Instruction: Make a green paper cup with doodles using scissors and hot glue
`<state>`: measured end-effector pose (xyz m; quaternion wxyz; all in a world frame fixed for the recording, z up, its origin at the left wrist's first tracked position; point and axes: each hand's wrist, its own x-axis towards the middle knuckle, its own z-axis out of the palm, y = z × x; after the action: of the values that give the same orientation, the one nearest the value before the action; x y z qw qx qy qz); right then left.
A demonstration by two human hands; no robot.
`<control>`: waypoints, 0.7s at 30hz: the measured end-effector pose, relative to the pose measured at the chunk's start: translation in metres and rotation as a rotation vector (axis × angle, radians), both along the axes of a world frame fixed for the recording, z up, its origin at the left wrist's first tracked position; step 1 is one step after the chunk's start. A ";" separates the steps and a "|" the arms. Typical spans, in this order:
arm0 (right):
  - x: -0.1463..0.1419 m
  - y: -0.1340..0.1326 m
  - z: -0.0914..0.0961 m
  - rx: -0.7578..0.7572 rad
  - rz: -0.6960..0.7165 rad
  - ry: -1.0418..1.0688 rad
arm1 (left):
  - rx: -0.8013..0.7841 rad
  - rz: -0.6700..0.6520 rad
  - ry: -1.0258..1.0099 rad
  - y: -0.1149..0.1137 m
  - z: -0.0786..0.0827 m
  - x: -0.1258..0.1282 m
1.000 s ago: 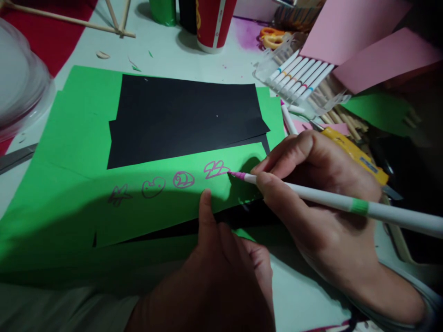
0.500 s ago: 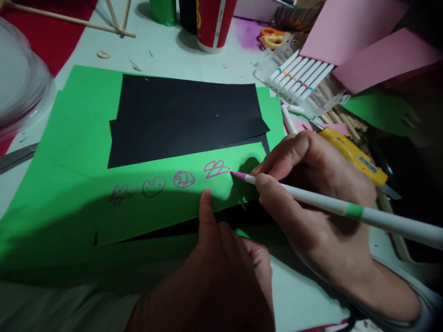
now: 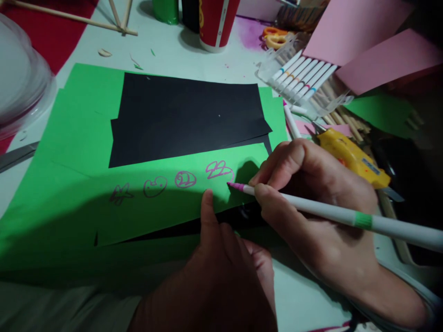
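Note:
My right hand point(image 3: 318, 207) is closed round a white marker point(image 3: 332, 214) with a pink tip and a green band. The tip rests on the green paper point(image 3: 69, 152) just below and right of the rightmost pink doodle point(image 3: 218, 169). Several small pink doodles run in a row across the strip. My left hand point(image 3: 221, 272) lies on the paper's near edge, its forefinger stretched out and pressing the sheet down just left of the marker tip. Black paper sheets point(image 3: 187, 115) lie on the green paper behind the drawings.
A clear case of white markers point(image 3: 304, 78) sits at the back right beside pink paper point(image 3: 349, 27). A yellow glue gun point(image 3: 353, 159) lies behind my right hand. A red cup point(image 3: 216, 23), orange scissors point(image 3: 275, 39), wooden sticks point(image 3: 114, 20) and a clear plastic lid point(image 3: 20, 78) ring the sheet.
The marker tip has moved down and slightly left, from the right end of the last doodle to a spot just below it. My left hand has stayed put.

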<state>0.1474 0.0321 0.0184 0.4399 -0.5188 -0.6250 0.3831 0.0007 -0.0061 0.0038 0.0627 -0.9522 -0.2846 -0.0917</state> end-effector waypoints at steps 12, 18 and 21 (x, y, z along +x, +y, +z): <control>0.000 0.000 -0.006 0.026 -0.005 0.015 | -0.008 0.009 0.057 -0.005 -0.001 0.002; -0.001 -0.001 -0.007 0.048 -0.008 -0.064 | -0.021 0.021 0.044 -0.005 0.000 0.001; 0.000 -0.001 -0.006 0.043 -0.005 -0.073 | 0.003 0.005 0.072 -0.003 0.001 0.001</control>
<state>0.1470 0.0308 0.0121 0.4289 -0.5244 -0.6474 0.3491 0.0021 -0.0095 0.0048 0.0744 -0.9540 -0.2845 -0.0575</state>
